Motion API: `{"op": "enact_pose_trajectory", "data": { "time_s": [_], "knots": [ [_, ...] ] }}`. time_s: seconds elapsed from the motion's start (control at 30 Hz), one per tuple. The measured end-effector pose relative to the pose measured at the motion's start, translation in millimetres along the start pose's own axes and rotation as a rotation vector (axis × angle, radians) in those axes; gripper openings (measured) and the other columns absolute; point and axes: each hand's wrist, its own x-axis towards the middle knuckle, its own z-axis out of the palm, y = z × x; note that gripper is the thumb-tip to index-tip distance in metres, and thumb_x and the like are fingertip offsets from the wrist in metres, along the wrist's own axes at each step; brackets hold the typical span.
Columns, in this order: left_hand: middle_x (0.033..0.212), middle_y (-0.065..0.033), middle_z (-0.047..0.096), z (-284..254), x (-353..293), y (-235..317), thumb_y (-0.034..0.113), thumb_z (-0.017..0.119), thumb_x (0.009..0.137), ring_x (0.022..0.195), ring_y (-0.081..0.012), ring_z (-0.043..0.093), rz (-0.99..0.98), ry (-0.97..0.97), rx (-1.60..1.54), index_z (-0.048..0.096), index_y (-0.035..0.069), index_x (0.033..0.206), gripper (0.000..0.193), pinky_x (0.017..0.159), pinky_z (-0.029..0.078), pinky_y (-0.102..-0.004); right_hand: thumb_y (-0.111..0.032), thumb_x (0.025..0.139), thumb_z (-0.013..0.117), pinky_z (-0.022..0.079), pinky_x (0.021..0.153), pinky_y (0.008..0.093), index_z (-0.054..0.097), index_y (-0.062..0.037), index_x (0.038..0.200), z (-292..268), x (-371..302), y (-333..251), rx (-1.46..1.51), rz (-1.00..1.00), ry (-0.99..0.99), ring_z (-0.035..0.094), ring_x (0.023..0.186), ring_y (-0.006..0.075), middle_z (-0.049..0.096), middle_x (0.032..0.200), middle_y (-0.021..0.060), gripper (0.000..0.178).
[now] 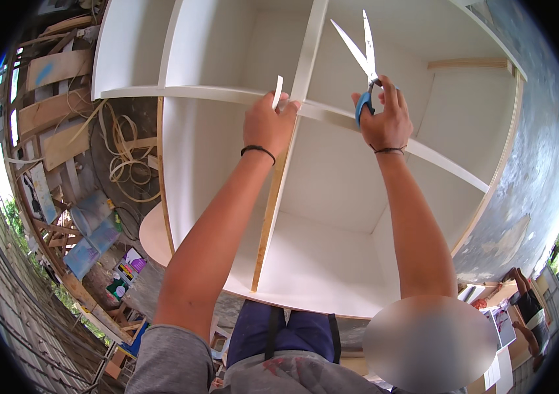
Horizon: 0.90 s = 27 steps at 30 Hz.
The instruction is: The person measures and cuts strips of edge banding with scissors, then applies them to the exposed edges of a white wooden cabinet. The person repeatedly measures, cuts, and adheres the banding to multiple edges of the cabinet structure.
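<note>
Beside the cabinet divider, my feed shows the left hand pinching a white edging strip, seemingly steadying it; rightward, the right hand grips scissors, fingers spread so they gape.

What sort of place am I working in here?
Probably a furniture or woodworking shop: there's a white shelf unit with bare wood edges in front of you, rough boards piled at the left, and a tangle of pale strips beside them.
</note>
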Motion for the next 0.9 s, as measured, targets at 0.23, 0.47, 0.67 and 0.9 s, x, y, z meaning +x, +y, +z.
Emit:
{"op": "enact_pose_trajectory", "data": {
  "time_s": [0.23, 0.47, 0.67, 0.9],
  "knots": [
    [0.067, -0.0081, 0.064, -1, 25, 14, 0.038, 0.078, 0.074, 0.065, -0.0208, 0.061, -0.003, -0.078, 0.158, 0.06, 0.004, 0.075, 0.039, 0.065, 0.05, -0.0344, -0.039, 0.077, 0.075, 0.054, 0.071, 0.0371, 0.058, -0.0205, 0.117, 3, 0, 2, 0.011, -0.027, 0.034, 0.063, 0.093, 0.0193, 0.063, 0.098, 0.0007, 0.048],
    [0.063, -0.0078, 0.059, 3, 27, 12, 0.034, 0.075, 0.07, 0.06, -0.0226, 0.057, 0.065, -0.049, 0.214, 0.056, 0.004, 0.069, 0.035, 0.061, 0.048, -0.0358, -0.039, 0.076, 0.076, 0.054, 0.072, 0.0375, 0.059, -0.0202, 0.117, 2, 1, 2, 0.013, -0.028, 0.039, 0.064, 0.094, 0.0198, 0.064, 0.098, 0.0014, 0.048],
    [0.063, -0.0065, 0.056, 0, 24, 11, 0.034, 0.075, 0.068, 0.057, -0.0211, 0.053, 0.119, -0.048, 0.183, 0.053, 0.005, 0.068, 0.036, 0.058, 0.046, -0.0349, -0.04, 0.076, 0.076, 0.054, 0.073, 0.0372, 0.059, -0.0203, 0.117, 3, 0, 3, 0.019, -0.036, 0.045, 0.064, 0.096, 0.0203, 0.064, 0.099, 0.0019, 0.049],
    [0.058, 0.0028, 0.041, -23, 50, -3, 0.026, 0.071, 0.077, 0.05, -0.0086, 0.033, -0.02, -0.343, -0.254, 0.057, 0.006, 0.07, 0.026, 0.047, 0.029, -0.0287, -0.043, 0.074, 0.077, 0.054, 0.072, 0.0368, 0.06, -0.0199, 0.117, 3, -2, 5, 0.04, -0.071, 0.042, 0.065, 0.092, 0.02, 0.065, 0.097, 0.0018, 0.051]
  ]
}}
